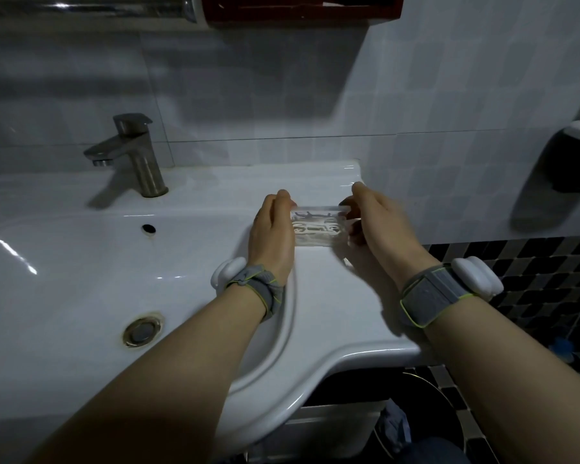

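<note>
A small clear plastic box [318,227] with pale lettering on its face sits on the right ledge of the white washbasin [315,296]. My left hand [273,236] holds its left end, fingers curled round the top edge. My right hand [374,222] pinches its right end, thumb and fingers on the upper corner. The box's contents are too blurred to make out. Both wrists wear grey straps with white devices.
A steel tap [131,152] stands at the back left, above the bowl with its drain [143,330] and overflow hole [148,228]. A tiled wall is behind. A dark holder [570,162] hangs on the right wall. A red shelf [302,8] is overhead.
</note>
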`<control>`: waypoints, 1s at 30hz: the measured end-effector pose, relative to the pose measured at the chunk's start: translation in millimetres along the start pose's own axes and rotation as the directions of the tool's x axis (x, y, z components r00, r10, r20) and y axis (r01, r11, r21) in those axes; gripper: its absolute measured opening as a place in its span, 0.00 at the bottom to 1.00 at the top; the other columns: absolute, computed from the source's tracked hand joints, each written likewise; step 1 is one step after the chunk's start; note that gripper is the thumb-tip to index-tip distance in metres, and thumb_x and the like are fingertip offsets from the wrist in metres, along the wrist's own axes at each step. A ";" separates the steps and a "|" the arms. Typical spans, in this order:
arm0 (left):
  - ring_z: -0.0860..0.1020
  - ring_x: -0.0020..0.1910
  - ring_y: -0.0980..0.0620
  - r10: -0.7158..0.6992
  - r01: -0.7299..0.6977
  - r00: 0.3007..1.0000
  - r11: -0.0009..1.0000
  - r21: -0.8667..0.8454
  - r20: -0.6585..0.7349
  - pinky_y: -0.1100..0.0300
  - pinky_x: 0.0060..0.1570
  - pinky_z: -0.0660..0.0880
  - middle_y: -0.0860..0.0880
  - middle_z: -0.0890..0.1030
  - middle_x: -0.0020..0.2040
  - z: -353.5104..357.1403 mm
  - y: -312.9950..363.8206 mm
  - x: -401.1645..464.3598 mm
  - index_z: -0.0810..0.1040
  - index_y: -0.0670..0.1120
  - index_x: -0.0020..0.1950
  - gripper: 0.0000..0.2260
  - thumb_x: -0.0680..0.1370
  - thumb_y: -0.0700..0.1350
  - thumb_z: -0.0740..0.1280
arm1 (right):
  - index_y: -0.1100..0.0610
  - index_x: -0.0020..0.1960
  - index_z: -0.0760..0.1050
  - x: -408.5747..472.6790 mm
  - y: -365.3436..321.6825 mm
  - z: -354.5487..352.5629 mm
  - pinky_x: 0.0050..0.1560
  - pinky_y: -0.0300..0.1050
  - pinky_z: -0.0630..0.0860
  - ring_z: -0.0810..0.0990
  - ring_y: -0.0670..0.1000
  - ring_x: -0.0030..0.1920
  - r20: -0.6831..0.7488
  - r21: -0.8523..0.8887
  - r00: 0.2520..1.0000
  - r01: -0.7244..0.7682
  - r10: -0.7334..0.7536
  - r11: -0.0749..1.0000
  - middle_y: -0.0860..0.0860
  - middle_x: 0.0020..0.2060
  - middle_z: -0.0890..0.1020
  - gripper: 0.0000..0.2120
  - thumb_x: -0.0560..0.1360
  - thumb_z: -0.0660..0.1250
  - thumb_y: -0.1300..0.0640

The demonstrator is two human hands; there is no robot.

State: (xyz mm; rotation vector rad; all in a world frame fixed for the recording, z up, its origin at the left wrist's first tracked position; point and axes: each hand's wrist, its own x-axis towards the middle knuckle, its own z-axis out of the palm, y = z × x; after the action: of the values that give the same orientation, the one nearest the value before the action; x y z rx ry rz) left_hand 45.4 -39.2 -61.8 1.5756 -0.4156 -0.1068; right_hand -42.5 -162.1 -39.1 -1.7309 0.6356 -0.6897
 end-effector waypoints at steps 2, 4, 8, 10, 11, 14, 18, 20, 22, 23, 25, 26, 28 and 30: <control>0.78 0.47 0.44 0.014 -0.014 1.000 1.000 0.026 0.019 0.49 0.51 0.74 0.49 0.79 0.43 -0.9 -0.9 -0.9 0.74 0.50 0.43 0.16 0.76 0.61 0.57 | 0.52 0.40 0.79 -0.7 1.0 -0.3 0.49 0.58 0.78 0.76 0.52 0.33 -0.001 -0.021 1.000 0.025 -0.025 0.999 0.47 0.30 0.81 0.21 0.70 0.60 0.36; 0.76 0.42 0.47 0.041 -0.043 0.999 0.997 0.059 0.033 0.52 0.47 0.73 0.48 0.78 0.43 -1.4 -1.5 -2.7 0.74 0.48 0.46 0.14 0.76 0.58 0.61 | 0.51 0.38 0.78 -0.3 3.1 0.1 0.48 0.57 0.79 0.76 0.52 0.33 -0.003 -0.071 0.998 0.067 -0.067 0.995 0.46 0.28 0.80 0.15 0.68 0.64 0.39; 0.75 0.38 0.51 0.055 -0.058 0.998 0.996 0.072 0.042 0.55 0.43 0.74 0.49 0.77 0.42 -2.0 -0.8 -4.5 0.76 0.49 0.48 0.07 0.73 0.50 0.66 | 0.51 0.38 0.77 -1.8 5.0 0.2 0.41 0.49 0.77 0.76 0.51 0.33 0.021 -0.131 0.994 0.108 -0.106 0.986 0.46 0.29 0.79 0.07 0.65 0.71 0.48; 0.74 0.38 0.52 0.054 -0.058 0.997 0.995 0.087 0.046 0.56 0.42 0.72 0.49 0.76 0.43 -2.5 -2.7 -3.7 0.76 0.49 0.50 0.06 0.74 0.46 0.66 | 0.51 0.40 0.77 -3.0 4.8 -0.4 0.42 0.47 0.76 0.77 0.50 0.36 0.026 -0.128 0.995 0.095 -0.092 0.987 0.46 0.34 0.81 0.07 0.66 0.72 0.50; 0.74 0.38 0.52 0.058 -0.062 0.997 0.994 0.092 0.049 0.57 0.42 0.72 0.48 0.77 0.43 -2.5 -3.7 -3.4 0.76 0.49 0.50 0.06 0.73 0.46 0.66 | 0.51 0.42 0.77 -3.9 4.2 -0.6 0.43 0.46 0.76 0.77 0.50 0.37 0.029 -0.131 0.996 0.089 -0.086 0.987 0.46 0.37 0.82 0.08 0.66 0.73 0.50; 0.74 0.39 0.51 0.069 -0.075 0.996 0.991 0.107 0.057 0.59 0.42 0.71 0.45 0.79 0.47 -2.0 -5.9 -2.0 0.76 0.51 0.49 0.10 0.69 0.51 0.64 | 0.51 0.44 0.78 -5.4 2.9 -1.0 0.48 0.47 0.77 0.79 0.50 0.42 0.033 -0.137 0.996 0.085 -0.081 0.987 0.46 0.41 0.83 0.07 0.68 0.72 0.51; 0.75 0.40 0.51 0.085 -0.096 0.994 0.982 0.160 0.075 0.58 0.43 0.72 0.44 0.79 0.50 -2.4 -9.5 1.0 0.76 0.51 0.49 0.06 0.74 0.49 0.64 | 0.50 0.46 0.79 -6.9 0.0 -0.8 0.49 0.50 0.78 0.78 0.49 0.39 0.029 -0.100 0.997 0.079 -0.076 0.992 0.46 0.40 0.83 0.05 0.71 0.67 0.53; 0.75 0.40 0.51 0.091 -0.102 0.994 0.979 0.176 0.068 0.58 0.43 0.72 0.44 0.79 0.50 -2.7 -11.2 2.9 0.76 0.51 0.49 0.05 0.75 0.48 0.64 | 0.49 0.51 0.79 -8.9 -2.7 -2.7 0.48 0.49 0.77 0.78 0.49 0.40 0.079 -0.051 0.995 0.067 -0.062 0.996 0.47 0.43 0.84 0.10 0.70 0.66 0.56; 0.75 0.40 0.51 0.094 -0.103 0.994 0.978 0.184 0.056 0.58 0.43 0.71 0.44 0.78 0.50 -2.9 -12.1 4.2 0.76 0.50 0.49 0.04 0.76 0.47 0.64 | 0.49 0.58 0.77 -11.5 -4.6 -5.5 0.47 0.44 0.76 0.79 0.50 0.43 0.177 -0.030 0.982 0.068 -0.062 0.997 0.50 0.49 0.83 0.18 0.70 0.68 0.62; 0.75 0.40 0.51 0.099 -0.108 0.993 0.977 0.186 0.056 0.58 0.43 0.72 0.44 0.78 0.50 -2.9 -12.3 4.2 0.76 0.50 0.49 0.04 0.76 0.47 0.64 | 0.50 0.61 0.76 -12.7 -4.7 -6.3 0.47 0.41 0.76 0.80 0.50 0.44 0.217 -0.039 0.974 0.081 -0.070 0.996 0.51 0.51 0.82 0.22 0.70 0.69 0.64; 0.76 0.41 0.50 0.110 -0.119 0.992 0.976 0.185 0.059 0.56 0.45 0.73 0.45 0.78 0.51 -2.5 -12.2 3.6 0.76 0.50 0.48 0.05 0.75 0.48 0.63 | 0.50 0.63 0.74 -14.6 -4.2 -5.6 0.45 0.37 0.76 0.80 0.49 0.43 0.239 -0.082 0.967 0.110 -0.087 0.991 0.52 0.53 0.81 0.26 0.68 0.72 0.66; 0.76 0.42 0.50 0.113 -0.122 0.992 0.975 0.184 0.057 0.56 0.46 0.73 0.45 0.78 0.51 -2.4 -11.6 3.5 0.76 0.50 0.48 0.05 0.74 0.49 0.63 | 0.50 0.63 0.74 -14.4 -3.9 -4.7 0.45 0.37 0.76 0.80 0.49 0.43 0.228 -0.095 0.969 0.122 -0.098 0.988 0.52 0.54 0.81 0.26 0.67 0.73 0.66; 0.77 0.43 0.50 0.110 -0.118 0.993 0.976 0.185 0.053 0.54 0.48 0.74 0.46 0.78 0.51 -2.1 -11.0 3.3 0.76 0.51 0.48 0.05 0.74 0.49 0.63 | 0.51 0.63 0.74 -13.9 -2.7 -3.4 0.44 0.36 0.76 0.78 0.48 0.41 0.203 -0.100 0.973 0.136 -0.114 0.986 0.52 0.54 0.81 0.26 0.68 0.74 0.66; 0.77 0.44 0.50 0.104 -0.112 0.993 0.975 0.190 0.051 0.53 0.49 0.74 0.46 0.78 0.51 -1.9 -10.7 3.2 0.76 0.51 0.48 0.04 0.76 0.48 0.63 | 0.52 0.63 0.74 -13.6 -2.1 -3.2 0.42 0.33 0.76 0.77 0.47 0.39 0.196 -0.108 0.972 0.150 -0.127 0.983 0.52 0.54 0.81 0.24 0.69 0.73 0.66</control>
State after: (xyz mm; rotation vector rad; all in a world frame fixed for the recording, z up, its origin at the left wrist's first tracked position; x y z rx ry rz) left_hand 51.1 -38.5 -71.6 1.7393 -0.5559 -0.0151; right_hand -54.0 -153.9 -38.2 -1.9419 0.4365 -0.5836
